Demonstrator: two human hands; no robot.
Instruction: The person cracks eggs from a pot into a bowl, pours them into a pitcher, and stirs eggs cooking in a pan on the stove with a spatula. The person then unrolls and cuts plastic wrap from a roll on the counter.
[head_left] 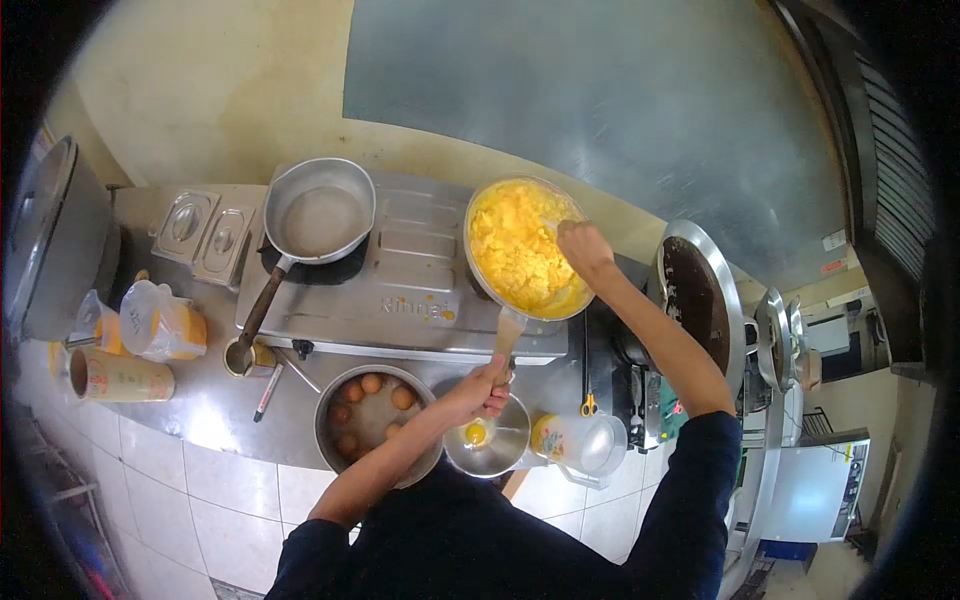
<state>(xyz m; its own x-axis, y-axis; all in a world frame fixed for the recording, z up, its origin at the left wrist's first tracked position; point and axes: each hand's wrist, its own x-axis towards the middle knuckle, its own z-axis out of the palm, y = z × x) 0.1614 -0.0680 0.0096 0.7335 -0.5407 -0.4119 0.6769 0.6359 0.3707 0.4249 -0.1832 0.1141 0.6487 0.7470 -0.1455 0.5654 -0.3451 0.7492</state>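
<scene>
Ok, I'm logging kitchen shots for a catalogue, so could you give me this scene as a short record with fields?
left hand: grips the pan's handle
right hand: closed on a utensil in the pan
pan contents: soft yellow scrambled egg
stove: also bears a saucepan, left of the pan
small bowl: a cracked egg, yolk whole
large bowl: brown eggs in their shells
right of small bowl: jug
unclear: the utensil's full shape, partly hidden
</scene>
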